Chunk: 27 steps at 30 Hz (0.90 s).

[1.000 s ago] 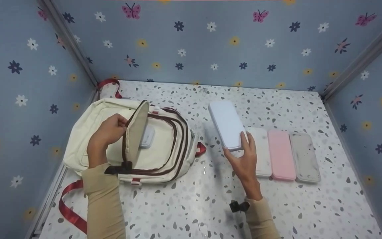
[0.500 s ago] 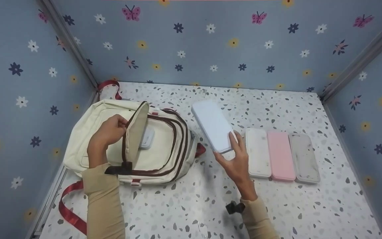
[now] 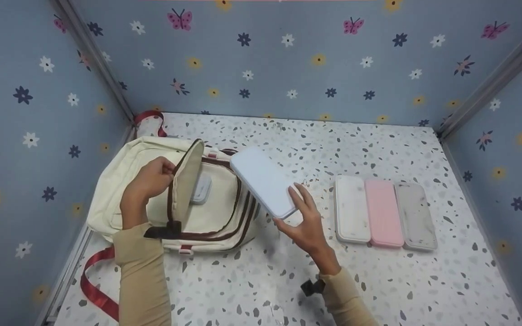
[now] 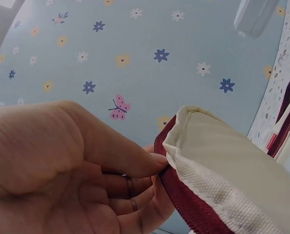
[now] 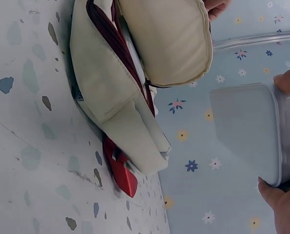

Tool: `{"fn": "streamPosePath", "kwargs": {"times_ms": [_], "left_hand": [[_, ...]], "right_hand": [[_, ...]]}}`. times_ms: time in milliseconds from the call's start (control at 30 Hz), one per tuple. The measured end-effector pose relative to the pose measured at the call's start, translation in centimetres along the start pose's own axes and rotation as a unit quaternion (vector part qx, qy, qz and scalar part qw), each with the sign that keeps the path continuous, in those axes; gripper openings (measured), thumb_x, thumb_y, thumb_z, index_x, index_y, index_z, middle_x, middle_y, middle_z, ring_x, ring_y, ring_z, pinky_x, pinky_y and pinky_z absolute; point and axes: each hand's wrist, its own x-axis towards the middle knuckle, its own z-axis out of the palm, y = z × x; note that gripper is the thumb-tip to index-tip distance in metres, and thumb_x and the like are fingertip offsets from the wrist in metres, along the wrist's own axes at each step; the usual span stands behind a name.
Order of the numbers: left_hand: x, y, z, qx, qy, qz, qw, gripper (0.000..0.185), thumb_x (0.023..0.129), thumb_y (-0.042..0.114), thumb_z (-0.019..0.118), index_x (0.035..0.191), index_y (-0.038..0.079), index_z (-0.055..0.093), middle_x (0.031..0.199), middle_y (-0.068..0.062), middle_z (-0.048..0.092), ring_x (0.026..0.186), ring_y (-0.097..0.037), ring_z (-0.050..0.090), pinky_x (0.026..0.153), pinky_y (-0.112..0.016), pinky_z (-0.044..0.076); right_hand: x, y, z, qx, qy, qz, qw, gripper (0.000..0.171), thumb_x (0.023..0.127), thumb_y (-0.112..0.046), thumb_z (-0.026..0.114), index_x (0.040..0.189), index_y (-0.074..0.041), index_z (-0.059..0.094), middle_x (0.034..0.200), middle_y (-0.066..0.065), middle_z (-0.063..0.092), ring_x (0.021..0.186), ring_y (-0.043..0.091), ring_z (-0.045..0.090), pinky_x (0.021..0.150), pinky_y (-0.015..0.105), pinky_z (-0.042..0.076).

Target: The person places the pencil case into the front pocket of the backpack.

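Item: pale blue case [image 3: 264, 182], flat, rounded corners, metallic rim visible in the right wrist view [image 5: 252, 131]. Position: held in the air above the right-hand edge of the backpack, tilted, long axis running away from the person. Held at its near end by the right hand [image 3: 305, 222], thumb on one side and fingers curled against the other.

Item: cream backpack [image 3: 120, 181] with dark brown zip trim and red straps, lying flat on the tabletop [image 3: 288, 280] at the left. Front flap [image 3: 187, 179] lifted upright; the left hand [image 3: 148, 181] pinches its upper edge between thumb and fingers, as the left wrist view [image 4: 86, 170] confirms. A small white object [image 3: 202, 188] lies in the opened compartment behind the flap.

Items: three further cases side by side, touching, on the tabletop right of the held one and well apart from the backpack: white case [image 3: 351, 209], pink case [image 3: 382, 213], grey case [image 3: 415, 216].

Surroundings: speckled terrazzo-pattern tabletop, enclosed on three sides by blue walls [image 3: 288, 59] printed with flowers and butterflies.
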Motion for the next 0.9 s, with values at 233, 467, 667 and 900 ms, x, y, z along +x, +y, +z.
{"fn": "streamPosePath", "kwargs": {"times_ms": [233,467,667,900], "left_hand": [[-0.1,0.0,0.1,0.004,-0.005,0.005,1.0,0.031,0.093,0.002,0.036,0.12,-0.011,0.045,0.115,-0.028,0.05,0.104,-0.036,0.049,0.087,-0.045,0.04],[-0.1,0.2,0.1,0.001,-0.003,0.001,1.0,0.03,0.092,0.002,0.037,0.119,-0.01,0.045,0.115,-0.027,0.05,0.105,-0.036,0.049,0.088,-0.046,0.04],[-0.2,0.3,0.0,0.006,-0.003,0.002,1.0,0.031,0.09,0.001,0.037,0.118,-0.01,0.046,0.116,-0.028,0.051,0.105,-0.037,0.049,0.085,-0.044,0.04],[-0.3,0.3,-0.1,0.008,-0.006,-0.007,0.9999,0.032,0.09,0.001,0.036,0.119,-0.01,0.045,0.118,-0.027,0.05,0.104,-0.035,0.048,0.083,-0.042,0.04]], "right_hand": [[-0.2,-0.4,1.5,0.02,-0.043,-0.033,0.998,0.078,0.075,-0.032,0.08,0.142,-0.01,0.046,0.148,0.015,0.037,0.132,0.031,0.043,0.096,0.047,0.046],[-0.7,-0.6,2.9,0.012,-0.086,-0.06,0.994,0.077,0.075,-0.037,0.077,0.141,-0.011,0.047,0.146,0.017,0.04,0.131,0.031,0.044,0.095,0.044,0.047],[-1.2,-0.6,3.5,0.021,-0.122,-0.076,0.989,0.076,0.077,-0.04,0.076,0.141,-0.011,0.047,0.146,0.018,0.04,0.133,0.031,0.041,0.097,0.044,0.046],[-1.6,-0.6,3.9,0.023,-0.165,-0.095,0.981,0.075,0.078,-0.044,0.074,0.14,-0.011,0.048,0.144,0.018,0.042,0.131,0.029,0.043,0.099,0.044,0.044]]}}
